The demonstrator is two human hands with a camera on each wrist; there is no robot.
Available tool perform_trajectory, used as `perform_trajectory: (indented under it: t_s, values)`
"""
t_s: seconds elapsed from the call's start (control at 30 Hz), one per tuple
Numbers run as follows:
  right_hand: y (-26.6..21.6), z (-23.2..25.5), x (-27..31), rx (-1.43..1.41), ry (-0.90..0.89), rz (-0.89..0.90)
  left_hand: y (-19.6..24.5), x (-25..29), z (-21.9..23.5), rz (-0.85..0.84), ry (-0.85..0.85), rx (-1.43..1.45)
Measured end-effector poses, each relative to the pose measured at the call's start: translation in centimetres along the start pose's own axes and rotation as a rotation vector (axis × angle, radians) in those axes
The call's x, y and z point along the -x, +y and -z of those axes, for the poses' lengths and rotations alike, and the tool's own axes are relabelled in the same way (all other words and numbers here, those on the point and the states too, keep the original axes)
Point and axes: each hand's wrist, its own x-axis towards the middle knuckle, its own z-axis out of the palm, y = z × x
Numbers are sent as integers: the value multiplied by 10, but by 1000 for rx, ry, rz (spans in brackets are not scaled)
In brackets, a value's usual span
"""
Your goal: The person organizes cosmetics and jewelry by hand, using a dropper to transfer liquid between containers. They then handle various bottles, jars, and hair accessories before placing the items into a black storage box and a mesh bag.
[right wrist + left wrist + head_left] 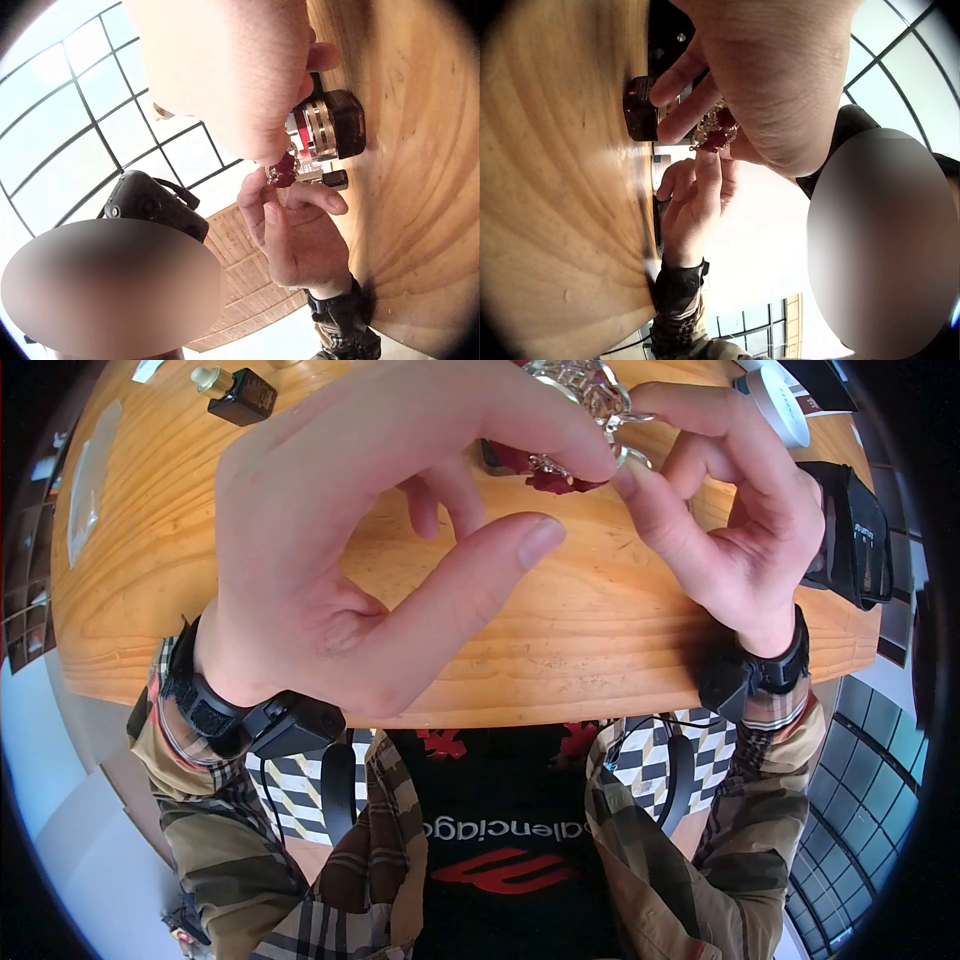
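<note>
A gold-coloured openwork metal ornament with dark red flower shapes is held up at the top of the head view. My right hand pinches its small metal loops between thumb and index finger, its other fingers curled. My left hand is nearer the head camera. Its index fingertip rests on the red part, while the thumb stands apart. The left wrist view shows red flowers on the ornament between both hands. In the right wrist view the ornament hangs by the left fingers.
A dark square bottle with a gold and white top lies at the back left of the wooden table. Clear plastic packaging is at the left edge. A white tub and a black case sit at the right.
</note>
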Motion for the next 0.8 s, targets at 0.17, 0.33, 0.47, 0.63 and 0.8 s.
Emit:
perform_trajectory:
  t_s: [0.17, 0.33, 0.47, 0.63, 0.8]
  values:
    - [1, 0, 1, -17, -3, -12, -1, 0, -1, -9, 2, 0]
    - [3, 1, 1, -31, -19, 12, 0, 0, -1, 3, -3, 2]
    - [2, 0, 1, -16, -18, 19, -1, 0, -1, -16, -6, -11]
    - [1, -1, 1, -36, -21, -21, 0, -1, 1, -19, -33, -32]
    - [1, 0, 1, -40, -25, -13, -2, -1, 0, -23, -21, -22]
